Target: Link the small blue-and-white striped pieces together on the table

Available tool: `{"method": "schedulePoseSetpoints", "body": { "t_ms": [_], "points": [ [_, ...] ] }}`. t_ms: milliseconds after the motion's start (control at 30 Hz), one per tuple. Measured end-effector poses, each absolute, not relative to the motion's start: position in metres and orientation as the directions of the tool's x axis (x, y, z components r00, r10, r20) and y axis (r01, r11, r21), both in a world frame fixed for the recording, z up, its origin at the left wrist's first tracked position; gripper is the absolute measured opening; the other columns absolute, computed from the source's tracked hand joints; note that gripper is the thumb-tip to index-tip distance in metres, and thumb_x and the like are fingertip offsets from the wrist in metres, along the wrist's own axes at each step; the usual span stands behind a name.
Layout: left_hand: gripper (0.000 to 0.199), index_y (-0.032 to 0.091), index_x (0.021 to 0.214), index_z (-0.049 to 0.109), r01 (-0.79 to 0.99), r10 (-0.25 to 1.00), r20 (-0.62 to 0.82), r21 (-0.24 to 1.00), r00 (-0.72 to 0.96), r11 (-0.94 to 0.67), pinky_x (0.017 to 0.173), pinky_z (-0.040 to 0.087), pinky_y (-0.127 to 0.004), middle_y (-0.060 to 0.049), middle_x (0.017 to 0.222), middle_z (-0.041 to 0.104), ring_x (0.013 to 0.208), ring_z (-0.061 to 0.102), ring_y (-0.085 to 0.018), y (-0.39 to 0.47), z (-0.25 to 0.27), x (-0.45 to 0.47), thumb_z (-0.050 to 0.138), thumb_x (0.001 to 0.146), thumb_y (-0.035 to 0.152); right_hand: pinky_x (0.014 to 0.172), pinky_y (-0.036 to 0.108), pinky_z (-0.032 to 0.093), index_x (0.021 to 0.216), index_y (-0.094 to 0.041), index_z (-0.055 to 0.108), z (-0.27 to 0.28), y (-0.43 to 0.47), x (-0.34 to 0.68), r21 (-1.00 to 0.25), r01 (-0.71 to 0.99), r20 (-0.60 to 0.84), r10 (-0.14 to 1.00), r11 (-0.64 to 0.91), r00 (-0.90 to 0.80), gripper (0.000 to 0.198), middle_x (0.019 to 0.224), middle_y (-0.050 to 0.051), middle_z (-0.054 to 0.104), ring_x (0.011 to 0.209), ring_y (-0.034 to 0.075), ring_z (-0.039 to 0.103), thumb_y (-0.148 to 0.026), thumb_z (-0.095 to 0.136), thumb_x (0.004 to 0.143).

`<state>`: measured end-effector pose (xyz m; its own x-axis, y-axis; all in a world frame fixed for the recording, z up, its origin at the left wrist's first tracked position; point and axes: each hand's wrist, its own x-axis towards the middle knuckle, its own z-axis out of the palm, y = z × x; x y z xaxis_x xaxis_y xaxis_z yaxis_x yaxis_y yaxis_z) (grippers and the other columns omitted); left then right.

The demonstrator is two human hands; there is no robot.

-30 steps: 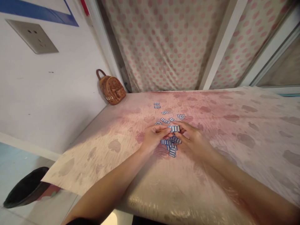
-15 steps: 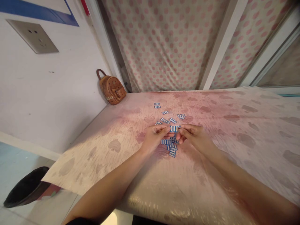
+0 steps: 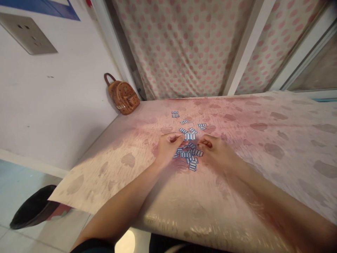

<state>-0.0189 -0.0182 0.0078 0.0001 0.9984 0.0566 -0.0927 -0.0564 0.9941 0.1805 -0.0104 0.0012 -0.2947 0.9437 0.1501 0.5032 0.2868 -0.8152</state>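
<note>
My left hand (image 3: 170, 144) pinches the left end of a small strip (image 3: 190, 136) with white panels edged in blue, raised a little above the table. To the right of that strip, my right hand (image 3: 212, 146) is apart from it, thumb and fingertips pressed together. Whether anything tiny sits between those fingertips I cannot make out. Below both hands lies a loose, overlapping pile of similar blue-and-white strips (image 3: 186, 155). Farther back, more such strips (image 3: 175, 114) lie scattered on the tablecloth, one of them (image 3: 202, 125) beyond my right hand.
A patterned pink and cream cloth (image 3: 250, 140) covers the table. At its back left corner a small brown backpack (image 3: 123, 96) leans on the wall. A black bin (image 3: 33, 207) stands on the floor at left. Behind the table hangs a dotted curtain (image 3: 184, 49).
My right hand has let go of the strip's right end and drawn off to the right. The strip stays in my left hand. The camera view has shifted slightly.
</note>
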Motion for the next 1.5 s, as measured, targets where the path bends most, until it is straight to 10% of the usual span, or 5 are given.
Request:
{"method": "schedulePoseSetpoints", "body": {
  "t_ms": [267, 900, 1500],
  "points": [
    [0.011, 0.013, 0.083, 0.076, -0.093, 0.996, 0.057, 0.994, -0.064, -0.063, 0.074, 0.062, -0.028, -0.006, 0.077, 0.077, 0.071, 0.075, -0.017, -0.011, 0.009, -0.025, 0.071, 0.084, 0.023, 0.061, 0.029, 0.035, 0.077, -0.02, 0.053, -0.023, -0.009, 0.182, -0.49, 0.782, 0.138, 0.92, 0.386, -0.368, 0.01, 0.084, 0.004, 0.061, 0.073, 0.019, 0.056, -0.017, 0.063, 0.078],
    [0.014, 0.015, 0.084, 0.077, 0.062, 0.997, 0.069, 0.996, -0.023, -0.068, 0.062, 0.056, -0.022, -0.005, 0.079, 0.078, 0.072, 0.075, -0.017, -0.003, -0.009, -0.026, 0.068, 0.087, 0.024, 0.05, 0.025, 0.037, 0.079, -0.023, 0.05, -0.005, -0.003, 0.195, -0.782, 0.597, -0.025, 0.948, 0.179, -0.317, 0.007, 0.059, 0.0, 0.062, 0.05, 0.017, 0.056, -0.02, 0.047, 0.085],
    [0.022, 0.014, 0.09, 0.079, 0.028, 0.978, 0.075, 0.996, 0.194, -0.082, 0.07, 0.06, -0.026, -0.009, 0.089, 0.079, 0.077, 0.075, -0.02, -0.016, -0.008, -0.016, 0.073, 0.085, 0.035, 0.056, 0.029, 0.03, 0.068, -0.023, 0.054, 0.023, -0.018, 0.182, -0.565, 0.759, 0.209, 0.946, 0.323, -0.247, 0.018, 0.06, 0.0, 0.058, 0.055, 0.017, 0.053, -0.025, 0.059, 0.085]
  ]
}}
